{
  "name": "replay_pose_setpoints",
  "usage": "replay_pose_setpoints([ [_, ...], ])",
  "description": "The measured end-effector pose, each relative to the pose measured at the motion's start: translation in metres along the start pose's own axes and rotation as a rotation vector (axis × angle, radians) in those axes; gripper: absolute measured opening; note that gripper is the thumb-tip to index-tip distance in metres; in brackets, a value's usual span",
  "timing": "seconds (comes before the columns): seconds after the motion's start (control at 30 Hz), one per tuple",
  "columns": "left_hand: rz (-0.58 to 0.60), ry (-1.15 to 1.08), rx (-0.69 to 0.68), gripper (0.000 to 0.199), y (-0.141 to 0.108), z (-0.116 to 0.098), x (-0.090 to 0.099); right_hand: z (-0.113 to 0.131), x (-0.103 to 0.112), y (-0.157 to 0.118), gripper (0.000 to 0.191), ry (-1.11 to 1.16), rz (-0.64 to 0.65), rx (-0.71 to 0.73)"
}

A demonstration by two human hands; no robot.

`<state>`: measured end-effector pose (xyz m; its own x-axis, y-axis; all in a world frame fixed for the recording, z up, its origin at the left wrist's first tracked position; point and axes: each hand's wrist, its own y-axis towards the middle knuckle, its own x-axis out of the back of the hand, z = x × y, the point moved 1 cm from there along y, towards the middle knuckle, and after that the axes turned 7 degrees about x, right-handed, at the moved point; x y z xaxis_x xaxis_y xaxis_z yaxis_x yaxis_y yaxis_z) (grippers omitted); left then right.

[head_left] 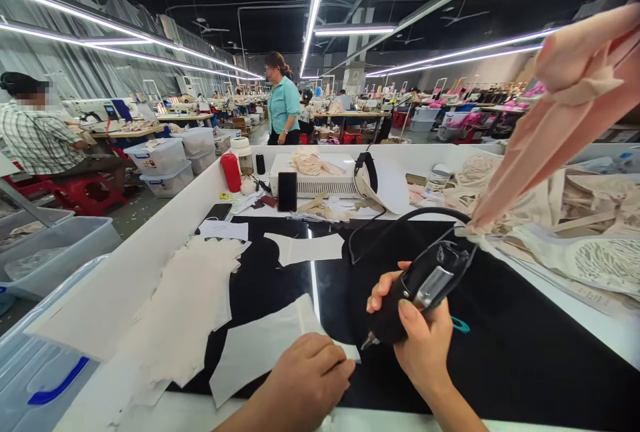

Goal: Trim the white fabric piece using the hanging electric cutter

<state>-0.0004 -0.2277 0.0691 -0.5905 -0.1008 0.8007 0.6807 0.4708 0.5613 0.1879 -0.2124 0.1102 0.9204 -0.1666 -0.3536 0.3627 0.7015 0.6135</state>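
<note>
My right hand (423, 342) is wrapped around a black corded hand tool (425, 292) with a silver metal part on its side. The tool's pointed metal tip aims down and left, close to the narrow end of a white cut fabric piece (273, 345). Over that narrow end my left hand (313, 375) is closed, its fingertips pressed together on the edge. Both hands are above a black glossy work surface (520, 352). Farther back on it lies a smaller white piece (310, 249). To the left is a stack of pale cut pieces (187, 305).
A peach fabric-wrapped bundle (560, 119) hangs at right, joined to the tool's cable. A phone (287, 192), white box (325, 182), visor (393, 189) and red container (231, 172) stand behind. Cream garments (595, 199) are heaped right. A person in teal (283, 109) is beyond.
</note>
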Motion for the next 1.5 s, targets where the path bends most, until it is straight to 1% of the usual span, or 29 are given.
replay_pose_setpoints([
  [0.17,0.028,0.042,-0.014,0.017,0.001,0.002,-0.009,-0.008,-0.002,-0.003,0.032,0.028,0.006,-0.002],
  [0.33,0.099,0.073,0.023,0.014,0.002,0.003,-0.009,-0.014,-0.005,-0.006,0.035,0.007,0.019,-0.001],
  [0.6,0.171,0.102,0.118,0.025,-0.001,0.006,-0.008,-0.011,-0.008,-0.007,0.033,0.018,0.034,0.006],
  [1.0,0.186,0.108,0.134,0.039,-0.006,0.011,-0.008,-0.013,-0.008,-0.006,0.033,0.014,0.034,0.009],
  [1.1,0.175,0.108,0.122,0.037,-0.006,0.012,-0.008,-0.015,-0.007,-0.005,0.035,0.017,0.022,0.003],
  [1.23,0.184,0.112,0.122,0.029,-0.007,0.013,-0.007,-0.017,-0.008,-0.004,0.034,0.035,-0.005,-0.001],
  [1.33,0.181,0.117,0.119,0.025,-0.006,0.011,-0.006,-0.016,-0.009,-0.006,0.035,0.029,0.009,-0.013],
  [1.5,0.172,0.134,0.11,0.025,-0.003,0.007,-0.005,-0.015,-0.008,-0.009,0.037,0.006,0.017,-0.029],
])
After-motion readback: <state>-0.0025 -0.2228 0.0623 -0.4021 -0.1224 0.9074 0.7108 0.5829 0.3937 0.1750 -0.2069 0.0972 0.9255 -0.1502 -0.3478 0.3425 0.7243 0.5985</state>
